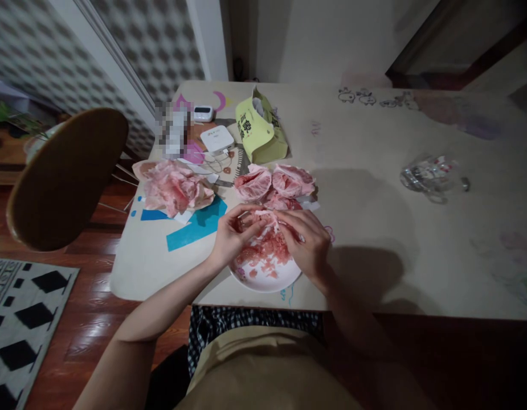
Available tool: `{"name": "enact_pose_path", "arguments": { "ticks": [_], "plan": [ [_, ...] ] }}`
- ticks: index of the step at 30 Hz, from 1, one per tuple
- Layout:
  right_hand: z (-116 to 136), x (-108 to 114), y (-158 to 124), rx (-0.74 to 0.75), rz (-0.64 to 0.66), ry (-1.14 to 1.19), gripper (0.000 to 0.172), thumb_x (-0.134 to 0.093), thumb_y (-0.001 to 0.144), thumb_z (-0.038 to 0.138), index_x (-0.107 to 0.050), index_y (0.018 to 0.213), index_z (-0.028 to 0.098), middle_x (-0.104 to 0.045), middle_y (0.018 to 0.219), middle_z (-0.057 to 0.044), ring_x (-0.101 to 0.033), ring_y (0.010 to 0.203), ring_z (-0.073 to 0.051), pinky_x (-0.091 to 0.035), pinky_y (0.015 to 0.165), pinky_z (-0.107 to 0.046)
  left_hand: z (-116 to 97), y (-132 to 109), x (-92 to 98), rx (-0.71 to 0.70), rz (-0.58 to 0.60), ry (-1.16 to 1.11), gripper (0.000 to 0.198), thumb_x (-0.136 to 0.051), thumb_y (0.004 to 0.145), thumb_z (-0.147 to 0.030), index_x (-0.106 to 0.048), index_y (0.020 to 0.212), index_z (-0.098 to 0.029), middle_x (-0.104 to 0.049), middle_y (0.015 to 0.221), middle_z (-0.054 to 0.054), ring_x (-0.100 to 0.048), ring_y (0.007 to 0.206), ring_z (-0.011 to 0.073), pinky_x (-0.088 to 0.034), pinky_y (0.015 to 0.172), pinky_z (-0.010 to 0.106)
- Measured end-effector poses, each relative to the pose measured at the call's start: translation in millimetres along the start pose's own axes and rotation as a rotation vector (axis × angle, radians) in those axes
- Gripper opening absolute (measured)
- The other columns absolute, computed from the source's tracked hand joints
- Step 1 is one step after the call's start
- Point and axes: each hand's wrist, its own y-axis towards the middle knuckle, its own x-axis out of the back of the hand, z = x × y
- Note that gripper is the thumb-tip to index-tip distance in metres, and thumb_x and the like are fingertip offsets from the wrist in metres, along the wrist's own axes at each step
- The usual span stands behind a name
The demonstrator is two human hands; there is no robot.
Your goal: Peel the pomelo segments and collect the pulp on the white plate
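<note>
Both hands are above a white plate (pixel 269 282) that bears loose pink-red fruit pulp (pixel 269 247), near the table's front edge. My left hand (pixel 233 236) has its fingers and thumb closed on the left side of a pale pink piece of fruit membrane (pixel 265 215). From the right, my right hand (pixel 306 239) pinches the same piece, its fingertips partly hidden. Just behind the plate lie peeled pomelo segments (pixel 252 183), some of them whole. A heap of pink pomelo peel (pixel 175 188) sits to the left.
A yellow-green paper bag (pixel 261 128) stands behind the segments. Near it are a white box (pixel 217 138) with a cable and a small white device (pixel 203 113). Blue strips (pixel 195 228) lie left of the plate. Clear plastic packaging (pixel 432 175) rests at right; a chair (pixel 69 179) stands left.
</note>
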Motion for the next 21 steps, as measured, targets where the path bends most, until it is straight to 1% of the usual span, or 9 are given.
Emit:
{"name": "enact_pose_path", "arguments": {
  "ticks": [2,5,9,13,15,18,21],
  "plan": [
    [-0.7,0.2,0.7,0.062,-0.009,-0.032,0.039,-0.065,0.098,0.014,-0.069,0.131,0.035,-0.078,0.115,-0.002,-0.073,0.107,-0.021,-0.062,0.096,-0.042,0.0,0.9,0.6,0.006,-0.01,-0.034,0.033,-0.091,0.078,-0.032,-0.076,0.105,-0.02,-0.079,0.107,0.005,-0.076,0.09,0.0162,-0.061,0.081,0.025],
    [-2.3,-0.7,-0.6,0.137,0.029,-0.099,0.041,-0.069,0.095,0.014,-0.069,0.131,0.036,-0.078,0.116,-0.002,-0.072,0.109,-0.022,-0.061,0.097,-0.042,-1.5,1.1,0.6,0.01,-0.006,-0.049,0.034,-0.09,0.079,-0.034,-0.076,0.107,-0.02,-0.079,0.11,0.007,-0.077,0.092,0.0176,-0.062,0.083,0.027],
    [-4.9,-3.2,-4.5,0.154,0.058,-0.133,0.034,-0.071,0.095,0.015,-0.073,0.124,0.033,-0.078,0.113,-0.004,-0.071,0.109,-0.023,-0.061,0.096,-0.042,-1.6,-0.6,-0.5,0.036,0.018,-0.044,0.035,-0.089,0.08,-0.036,-0.076,0.108,-0.019,-0.079,0.113,0.008,-0.077,0.091,0.0177,-0.062,0.082,0.027],
    [-6.5,-5.6,-6.7,0.203,0.057,-0.155,0.031,-0.07,0.095,0.016,-0.074,0.121,0.031,-0.079,0.113,-0.004,-0.072,0.109,-0.024,-0.062,0.094,-0.043,0.7,-1.8,-0.6,0.029,0.024,-0.025,0.035,-0.089,0.081,-0.035,-0.075,0.108,-0.018,-0.08,0.105,0.007,-0.077,0.089,0.0173,-0.063,0.081,0.026],
    [-6.7,-6.6,-7.6,0.217,0.058,-0.17,0.031,-0.069,0.095,0.015,-0.074,0.12,0.031,-0.079,0.112,-0.004,-0.073,0.109,-0.024,-0.063,0.093,-0.042,1.9,-1.9,-0.2,0.007,0.028,-0.011,0.034,-0.088,0.081,-0.034,-0.075,0.108,-0.019,-0.079,0.106,0.007,-0.077,0.091,0.0178,-0.063,0.08,0.025],
    [-6.0,-7.5,-8.3,0.221,0.047,-0.139,0.031,-0.07,0.094,0.014,-0.074,0.12,0.031,-0.079,0.113,-0.004,-0.073,0.109,-0.023,-0.063,0.092,-0.041,3.3,-2.2,0.0,-0.012,0.024,-0.011,0.033,-0.089,0.081,-0.033,-0.075,0.107,-0.019,-0.079,0.107,0.007,-0.078,0.093,0.0181,-0.064,0.08,0.024],
    [-3.9,-7.7,-8.0,0.221,0.022,-0.105,0.029,-0.071,0.094,0.015,-0.074,0.118,0.03,-0.079,0.113,-0.004,-0.073,0.109,-0.023,-0.063,0.093,-0.042,3.0,-2.9,-0.8,-0.011,0.021,-0.019,0.033,-0.089,0.08,-0.033,-0.074,0.106,-0.019,-0.079,0.104,0.006,-0.078,0.089,0.0169,-0.064,0.078,0.023]
  ]
}}
